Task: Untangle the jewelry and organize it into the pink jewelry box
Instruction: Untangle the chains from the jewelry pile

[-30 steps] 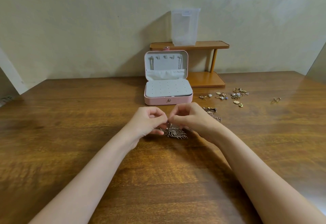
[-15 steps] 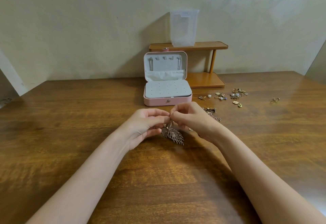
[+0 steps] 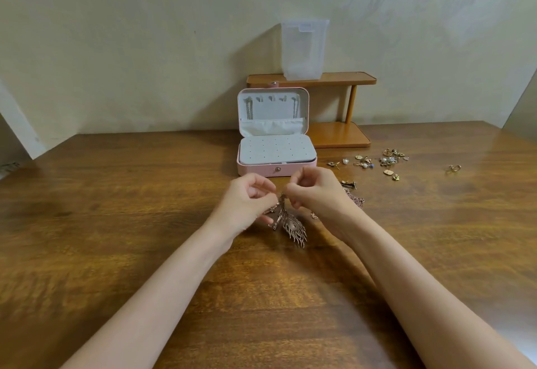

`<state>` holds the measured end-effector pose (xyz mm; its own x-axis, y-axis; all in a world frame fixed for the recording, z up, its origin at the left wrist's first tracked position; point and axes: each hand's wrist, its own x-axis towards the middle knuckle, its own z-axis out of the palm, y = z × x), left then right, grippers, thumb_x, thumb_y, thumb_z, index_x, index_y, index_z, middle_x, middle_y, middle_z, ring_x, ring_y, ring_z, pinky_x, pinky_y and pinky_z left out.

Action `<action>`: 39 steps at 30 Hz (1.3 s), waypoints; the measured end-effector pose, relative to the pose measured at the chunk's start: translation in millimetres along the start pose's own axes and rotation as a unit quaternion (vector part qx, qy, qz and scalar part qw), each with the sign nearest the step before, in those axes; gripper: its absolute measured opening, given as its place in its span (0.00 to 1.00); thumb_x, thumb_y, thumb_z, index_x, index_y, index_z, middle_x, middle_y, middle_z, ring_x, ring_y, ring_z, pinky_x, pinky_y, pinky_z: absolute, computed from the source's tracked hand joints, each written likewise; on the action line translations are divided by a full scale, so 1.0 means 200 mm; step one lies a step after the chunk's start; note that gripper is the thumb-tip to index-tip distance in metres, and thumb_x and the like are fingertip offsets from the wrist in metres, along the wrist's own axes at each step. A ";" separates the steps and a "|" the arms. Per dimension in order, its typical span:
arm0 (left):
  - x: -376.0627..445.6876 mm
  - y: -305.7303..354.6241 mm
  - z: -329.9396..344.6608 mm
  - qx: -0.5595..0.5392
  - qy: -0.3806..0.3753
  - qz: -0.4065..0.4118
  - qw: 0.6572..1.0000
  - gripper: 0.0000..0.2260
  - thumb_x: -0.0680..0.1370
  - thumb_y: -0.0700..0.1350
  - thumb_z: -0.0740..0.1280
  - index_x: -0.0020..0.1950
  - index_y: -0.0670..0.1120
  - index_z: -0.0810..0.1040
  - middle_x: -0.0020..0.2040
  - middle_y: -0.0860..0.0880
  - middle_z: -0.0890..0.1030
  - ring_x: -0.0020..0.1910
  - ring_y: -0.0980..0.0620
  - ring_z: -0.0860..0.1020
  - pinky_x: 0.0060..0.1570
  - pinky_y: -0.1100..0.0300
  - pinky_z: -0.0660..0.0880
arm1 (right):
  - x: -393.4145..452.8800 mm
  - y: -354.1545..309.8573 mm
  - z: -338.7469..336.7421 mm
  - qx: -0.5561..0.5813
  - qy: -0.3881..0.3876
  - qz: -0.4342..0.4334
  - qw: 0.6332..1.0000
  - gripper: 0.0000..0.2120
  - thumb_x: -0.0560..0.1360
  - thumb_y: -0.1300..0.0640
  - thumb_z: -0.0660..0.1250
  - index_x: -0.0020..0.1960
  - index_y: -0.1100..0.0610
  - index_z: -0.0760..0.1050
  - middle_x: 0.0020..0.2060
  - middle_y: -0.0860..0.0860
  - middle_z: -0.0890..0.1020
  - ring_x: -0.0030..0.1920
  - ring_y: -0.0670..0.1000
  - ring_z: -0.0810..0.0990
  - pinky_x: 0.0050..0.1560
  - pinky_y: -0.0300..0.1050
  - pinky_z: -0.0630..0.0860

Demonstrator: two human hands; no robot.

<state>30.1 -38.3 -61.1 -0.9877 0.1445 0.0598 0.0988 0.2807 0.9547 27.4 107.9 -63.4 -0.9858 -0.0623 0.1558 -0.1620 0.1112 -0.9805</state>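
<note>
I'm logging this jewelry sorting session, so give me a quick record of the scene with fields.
hands: left hand and right hand both pinch the top of the feather pendant
pendant: hangs between the hands, just over the table
pink jewelry box: open, chains hung in its lid
loose jewelry: scattered right of the box
shelf: behind the box, clear container on top

Brown wooden table (image 3: pixel 116 223) fills lower frame. On it, centre — open pink jewelry box (image 3: pixel 276 168), small wooden shelf (image 3: pixel 337 136) behind it. Right of centre — scattered earrings (image 3: pixel 377 162), one ring (image 3: pixel 454 168) apart.
</note>
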 end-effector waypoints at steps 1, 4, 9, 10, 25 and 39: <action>0.00 -0.01 0.00 0.017 -0.005 -0.004 1.000 0.06 0.75 0.36 0.68 0.43 0.47 0.77 0.38 0.47 0.80 0.30 0.57 0.77 0.36 0.60 0.79 | 0.00 -0.01 0.00 0.006 -0.012 0.002 1.000 0.10 0.70 0.72 0.64 0.36 0.59 0.70 0.25 0.49 0.74 0.23 0.43 0.70 0.28 0.35 0.69; 0.00 -0.01 0.01 0.096 0.010 0.024 0.995 0.08 0.73 0.37 0.70 0.37 0.49 0.79 0.32 0.52 0.80 0.28 0.57 0.79 0.39 0.58 0.79 | 0.00 0.00 0.00 -0.005 -0.027 0.005 1.000 0.10 0.71 0.71 0.65 0.40 0.58 0.69 0.28 0.50 0.75 0.26 0.44 0.70 0.31 0.36 0.70; 0.01 0.01 -0.02 -0.073 -0.032 -0.094 0.992 0.09 0.77 0.38 0.62 0.37 0.43 0.76 0.34 0.48 0.76 0.32 0.55 0.73 0.30 0.65 0.75 | 0.01 -0.02 -0.02 -0.037 -0.075 -0.013 0.996 0.11 0.71 0.72 0.64 0.41 0.58 0.70 0.30 0.51 0.74 0.27 0.44 0.70 0.32 0.35 0.70; 0.02 0.02 -0.03 -0.162 -0.054 -0.139 0.976 0.08 0.77 0.38 0.61 0.38 0.42 0.74 0.33 0.48 0.74 0.31 0.55 0.71 0.27 0.66 0.73 | 0.01 -0.02 -0.03 -0.081 -0.078 -0.032 0.993 0.10 0.70 0.72 0.64 0.40 0.58 0.72 0.30 0.50 0.74 0.27 0.42 0.71 0.33 0.33 0.70; 0.02 0.04 -0.16 -0.411 -0.062 -0.084 0.906 0.13 0.70 0.42 0.69 0.54 0.44 0.79 0.30 0.53 0.71 0.24 0.60 0.64 0.21 0.71 0.66 | 0.01 -0.03 -0.06 0.158 -0.088 0.121 0.976 0.10 0.75 0.68 0.57 0.37 0.63 0.71 0.33 0.55 0.74 0.32 0.49 0.73 0.36 0.42 0.72; 0.01 0.02 -0.05 -0.141 -0.051 0.032 0.988 0.22 0.74 0.36 0.69 0.63 0.55 0.73 0.45 0.47 0.81 0.49 0.49 0.80 0.55 0.55 0.76 | 0.01 -0.03 -0.06 0.152 -0.134 0.086 0.975 0.09 0.76 0.64 0.64 0.39 0.60 0.80 0.32 0.52 0.76 0.31 0.45 0.72 0.37 0.37 0.71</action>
<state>27.7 -47.4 -53.9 -0.9621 0.2513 0.1062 0.1081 -0.0063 0.9941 25.8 119.1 -55.3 -0.9439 -0.3299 -0.0114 0.0657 -0.1538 -0.9859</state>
